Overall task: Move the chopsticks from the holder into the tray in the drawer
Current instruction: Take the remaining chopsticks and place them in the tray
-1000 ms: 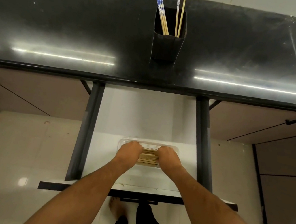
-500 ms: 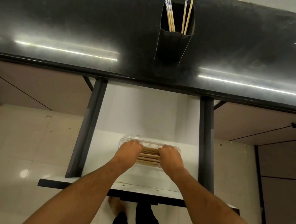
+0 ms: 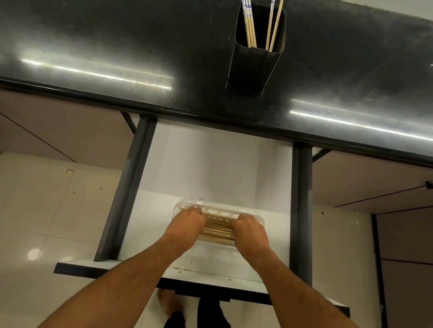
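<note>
Both hands (image 3: 186, 222) (image 3: 250, 232) (seemingly curled) on tray's chopsticks (image 3: 217, 230)

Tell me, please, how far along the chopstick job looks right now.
Partly done. A batch of wooden chopsticks already lies flat in the tray in the open drawer. The left hand and right hand are on its two ends. About five chopsticks are left in the holder on the counter.

At the top centre of the frame, the holder (image 3: 255, 57) stands on the counter (image 3: 102, 34) with chopsticks (image 3: 248, 19) in it. Below, the open drawer (image 3: 216, 175) holds the tray (image 3: 219, 211), my left hand (image 3: 186, 225) and right hand (image 3: 251, 235) over its two ends.
</note>
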Available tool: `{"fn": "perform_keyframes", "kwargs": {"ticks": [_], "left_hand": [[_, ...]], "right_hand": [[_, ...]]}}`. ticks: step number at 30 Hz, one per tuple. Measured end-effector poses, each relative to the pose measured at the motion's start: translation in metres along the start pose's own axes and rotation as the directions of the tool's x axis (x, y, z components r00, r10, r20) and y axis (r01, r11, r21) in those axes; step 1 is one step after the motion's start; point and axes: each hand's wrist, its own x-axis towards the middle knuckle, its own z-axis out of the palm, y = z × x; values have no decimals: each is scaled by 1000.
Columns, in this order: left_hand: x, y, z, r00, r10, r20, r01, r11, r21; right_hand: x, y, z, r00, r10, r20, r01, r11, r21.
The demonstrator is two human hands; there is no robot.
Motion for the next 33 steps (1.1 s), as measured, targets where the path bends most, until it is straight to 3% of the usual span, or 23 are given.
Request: {"fn": "perform_keyframes", "kwargs": {"ticks": [5, 17, 27, 33], "left_hand": [[-2, 2, 1, 999, 26, 26, -26, 1000, 11], [-13, 6, 8, 986, -8, -166, 7, 1000, -3], [-17, 8, 6, 995, -14, -101, 15, 1000, 7], [-24, 16, -20, 983, 48, -178, -44, 999, 27]], "right_hand": [[-1, 1, 5, 999, -47, 24, 47, 999, -14], [-9, 3, 10, 998, -40, -52, 41, 999, 35], [-14, -4, 11, 999, -26, -35, 26, 1000, 8], [-21, -6, -16, 990, -77, -122, 69, 996, -62]]}}
